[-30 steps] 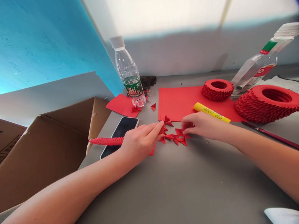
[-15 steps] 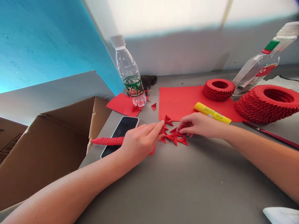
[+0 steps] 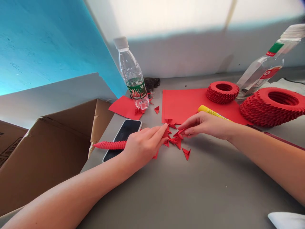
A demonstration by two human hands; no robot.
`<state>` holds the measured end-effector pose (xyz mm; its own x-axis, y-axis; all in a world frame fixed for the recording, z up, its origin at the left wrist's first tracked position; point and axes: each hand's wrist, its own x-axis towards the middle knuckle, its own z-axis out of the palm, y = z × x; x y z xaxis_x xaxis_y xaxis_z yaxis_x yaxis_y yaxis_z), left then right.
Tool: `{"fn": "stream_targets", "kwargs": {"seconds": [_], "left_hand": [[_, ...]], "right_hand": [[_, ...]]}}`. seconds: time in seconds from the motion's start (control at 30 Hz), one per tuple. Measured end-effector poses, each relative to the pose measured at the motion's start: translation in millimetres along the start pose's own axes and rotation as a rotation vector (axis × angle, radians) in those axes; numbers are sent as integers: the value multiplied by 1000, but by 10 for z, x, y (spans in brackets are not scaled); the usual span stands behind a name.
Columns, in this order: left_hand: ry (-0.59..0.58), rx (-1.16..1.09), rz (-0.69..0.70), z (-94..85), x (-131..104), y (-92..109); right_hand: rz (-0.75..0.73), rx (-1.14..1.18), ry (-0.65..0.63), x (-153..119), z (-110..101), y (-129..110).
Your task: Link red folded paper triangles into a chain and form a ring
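Observation:
My left hand (image 3: 145, 143) is closed around a long, ribbed chain of folded red paper (image 3: 111, 145), whose pointed tail sticks out to the left over a phone (image 3: 127, 128). Its other end shows at my fingertips. My right hand (image 3: 202, 126) pinches a small folded red paper triangle (image 3: 182, 131) above a cluster of several similar triangles (image 3: 177, 143) lying between the two hands. One loose triangle (image 3: 186, 153) lies apart, nearer to me. Partly hidden behind my right hand is a yellow glue stick (image 3: 209, 111).
Red paper sheets (image 3: 181, 101) lie at the back. Two ring-shaped folded-paper pieces, one small (image 3: 222, 92) and one large (image 3: 274, 108), sit to the right beside a glass bottle (image 3: 259, 68). A water bottle (image 3: 133, 76) stands back left, and an open cardboard box (image 3: 47, 149) is left of the table.
My right hand has shifted slightly left and lifted a triangle in its pinch. One loose triangle has slid toward me, away from the cluster. My left hand stays in place.

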<state>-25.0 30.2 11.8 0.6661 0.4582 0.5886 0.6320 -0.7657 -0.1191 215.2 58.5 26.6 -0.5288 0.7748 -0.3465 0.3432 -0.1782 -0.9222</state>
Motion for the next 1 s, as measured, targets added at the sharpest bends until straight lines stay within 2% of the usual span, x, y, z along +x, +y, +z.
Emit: {"fn": "stream_targets", "kwargs": {"seconds": [0.13, 0.23, 0.33, 0.57, 0.77, 0.93, 1.0], "left_hand": [[11, 9, -1, -1, 0, -3], [21, 21, 5, 3, -7, -5], [20, 16, 8, 6, -12, -4], [15, 27, 6, 8, -3, -3], [0, -13, -27, -6, -7, -8], [1, -44, -50, -27, -12, -7], [13, -62, -67, -32, -10, -4]], "right_hand": [[-47, -67, 23, -1, 34, -10], [-139, -189, 122, 7, 72, -19], [-191, -170, 193, 20, 110, -12], [-219, -53, 169, 19, 130, 9], [-122, -52, -51, -11, 77, -32], [-35, 98, 51, -30, 73, -49], [-36, 200, 55, -36, 78, -57]]}}
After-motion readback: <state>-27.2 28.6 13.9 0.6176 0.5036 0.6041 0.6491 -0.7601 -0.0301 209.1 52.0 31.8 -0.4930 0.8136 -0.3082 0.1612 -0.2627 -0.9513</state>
